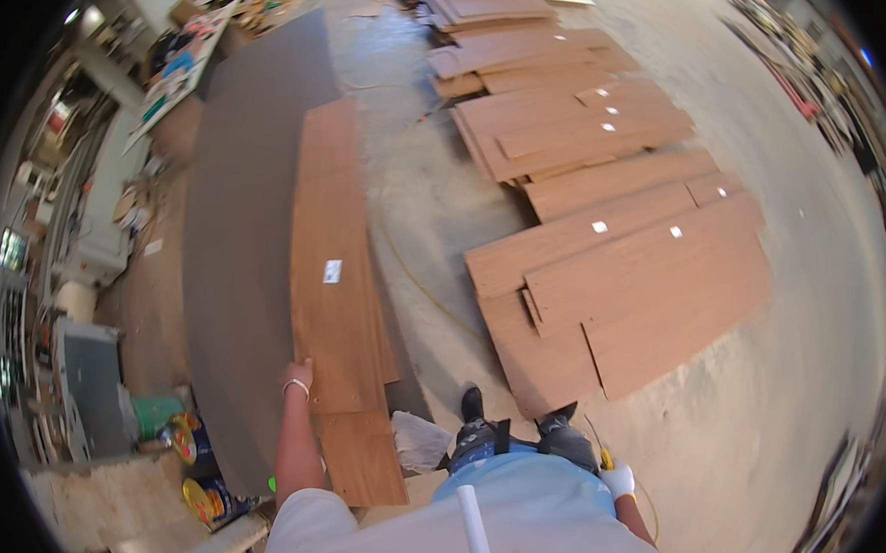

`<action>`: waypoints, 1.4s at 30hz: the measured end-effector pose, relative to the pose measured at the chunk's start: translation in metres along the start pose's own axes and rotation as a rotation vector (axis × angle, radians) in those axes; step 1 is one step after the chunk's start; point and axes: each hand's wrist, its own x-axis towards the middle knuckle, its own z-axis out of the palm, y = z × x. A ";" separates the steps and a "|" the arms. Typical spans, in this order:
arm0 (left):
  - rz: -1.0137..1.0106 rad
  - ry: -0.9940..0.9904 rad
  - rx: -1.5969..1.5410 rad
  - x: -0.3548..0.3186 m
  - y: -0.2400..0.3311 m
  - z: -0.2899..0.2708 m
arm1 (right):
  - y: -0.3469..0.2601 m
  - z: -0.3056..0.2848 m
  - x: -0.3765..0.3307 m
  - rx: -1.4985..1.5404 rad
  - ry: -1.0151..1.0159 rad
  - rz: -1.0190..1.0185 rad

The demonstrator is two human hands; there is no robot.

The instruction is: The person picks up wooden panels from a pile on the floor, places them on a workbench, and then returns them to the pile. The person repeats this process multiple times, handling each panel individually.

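At the left edge of a long brown wood panel [341, 211] is my bare left hand [298, 374], with a pale band at the wrist. Its fingers look closed on that edge, though their undersides are hidden. The panel carries a white label [333, 272] and lies over a large dark grey board [247, 186]. A shorter brown panel [361, 458] is near my body. Low at my right side, my right hand [617, 479] wears a white glove and is closed round a yellow tool with a thin tip [607, 457], possibly an air blow gun.
Several stacks of brown panels [653, 278] lie on the concrete floor ahead and right. A thin yellow hose [422, 287] crosses the floor. Cans [213, 503] stand at the lower left, near a grey cabinet [96, 389]. Crumpled plastic [420, 442] lies by my feet.
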 end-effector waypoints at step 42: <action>0.550 -0.513 -0.269 -0.264 0.308 0.265 | 0.115 -0.093 0.217 0.046 -0.248 0.141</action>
